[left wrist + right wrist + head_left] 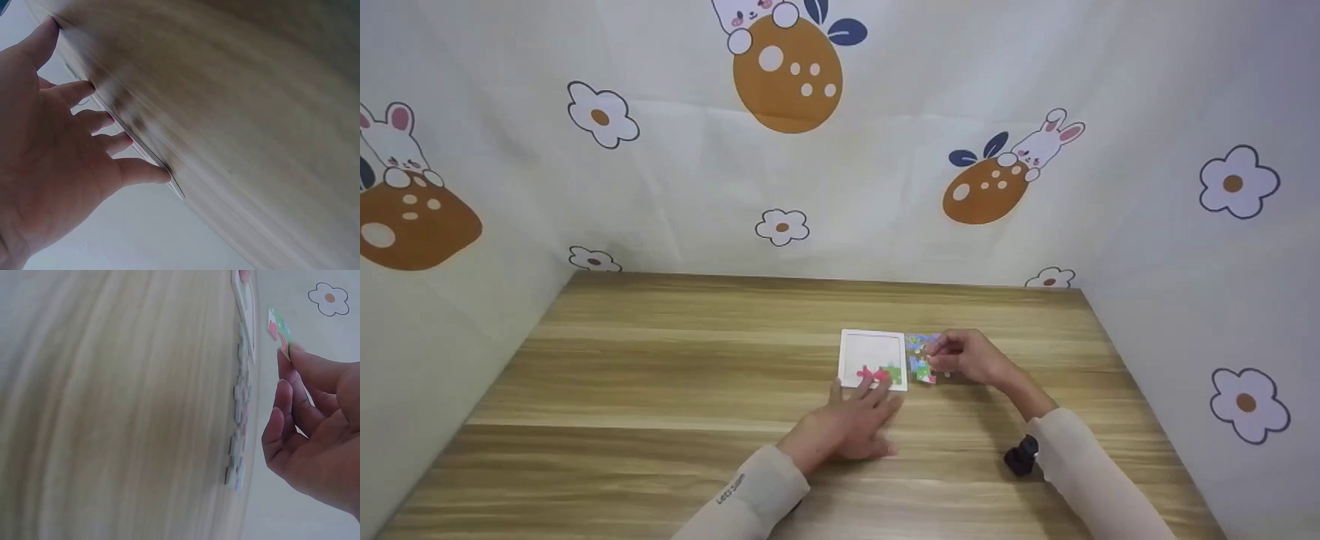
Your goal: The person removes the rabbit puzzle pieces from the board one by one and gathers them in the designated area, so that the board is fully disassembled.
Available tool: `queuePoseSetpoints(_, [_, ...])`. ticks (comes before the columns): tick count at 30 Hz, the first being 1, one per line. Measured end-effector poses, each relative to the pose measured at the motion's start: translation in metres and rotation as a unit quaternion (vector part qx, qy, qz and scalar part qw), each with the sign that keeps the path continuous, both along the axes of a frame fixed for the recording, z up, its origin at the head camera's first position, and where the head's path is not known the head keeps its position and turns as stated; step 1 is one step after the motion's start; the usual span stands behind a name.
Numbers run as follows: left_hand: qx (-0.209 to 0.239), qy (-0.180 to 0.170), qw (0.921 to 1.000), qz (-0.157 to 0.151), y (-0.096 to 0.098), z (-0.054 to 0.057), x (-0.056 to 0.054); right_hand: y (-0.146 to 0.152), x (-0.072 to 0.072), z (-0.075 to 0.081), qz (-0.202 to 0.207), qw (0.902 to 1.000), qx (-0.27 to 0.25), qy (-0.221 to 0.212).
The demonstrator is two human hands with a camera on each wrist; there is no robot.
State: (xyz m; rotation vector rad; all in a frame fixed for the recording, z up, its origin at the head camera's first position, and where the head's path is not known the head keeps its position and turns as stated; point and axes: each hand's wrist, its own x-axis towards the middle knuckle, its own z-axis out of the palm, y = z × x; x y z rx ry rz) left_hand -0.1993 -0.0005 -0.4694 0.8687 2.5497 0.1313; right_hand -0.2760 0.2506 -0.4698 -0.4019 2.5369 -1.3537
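A white square puzzle tray [842, 358] lies on the wooden table, with a red piece [872, 373] and a green piece [893, 372] along its near side. My left hand [851, 426] rests at the tray's near edge. Its fingers are spread and fairly straight, with fingertips over the rim and the red piece; the thumb points right. Just right of the tray, my right hand [976, 358] pinches a green and pink jigsaw piece [277, 329] between thumb and index finger. In the right wrist view that piece is raised off the table, and the other fingers curl loosely.
Several loose jigsaw pieces [917, 342] lie on the table right beside the tray, partly hidden under my right hand. A black wrist camera [1020, 456] hangs by the right sleeve. Patterned cloth [675, 187] walls the table [660, 352] at the back and sides.
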Motion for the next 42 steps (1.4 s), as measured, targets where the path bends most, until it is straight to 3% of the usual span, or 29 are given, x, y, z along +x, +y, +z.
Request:
queuePoseSetpoints(6, [0.005, -0.007, 1.0, 0.002, 0.0, -0.001, -0.001, 0.002, 0.004, -0.007, 0.023, 0.9995, 0.021, 0.008])
queuePoseSetpoints(13, [0.011, -0.008, 0.9999, 0.006, 0.0, -0.002, 0.0, -0.003, 0.007, -0.01, 0.05, 0.9987, 0.009, 0.004])
queuePoseSetpoints(19, [0.008, -0.009, 0.9999, 0.008, 0.001, 0.0, 0.0, -0.004, 0.009, -0.013, 0.059, 0.9965, 0.043, 0.041])
queuePoseSetpoints(28, [0.008, -0.018, 0.9998, 0.009, 0.001, 0.005, -0.001, -0.006, 0.013, -0.013, 0.074, 0.9939, 0.053, 0.061])
queuePoseSetpoints(34, [0.013, -0.003, 0.9999, -0.005, 0.005, 0.007, 0.0, -0.009, 0.013, -0.01, 0.062, 0.993, 0.069, 0.074])
queuePoseSetpoints(42, [0.03, 0.027, 0.9983, -0.042, 0.014, 0.007, 0.002, -0.025, 0.006, 0.005, 0.011, 0.9933, 0.103, 0.052])
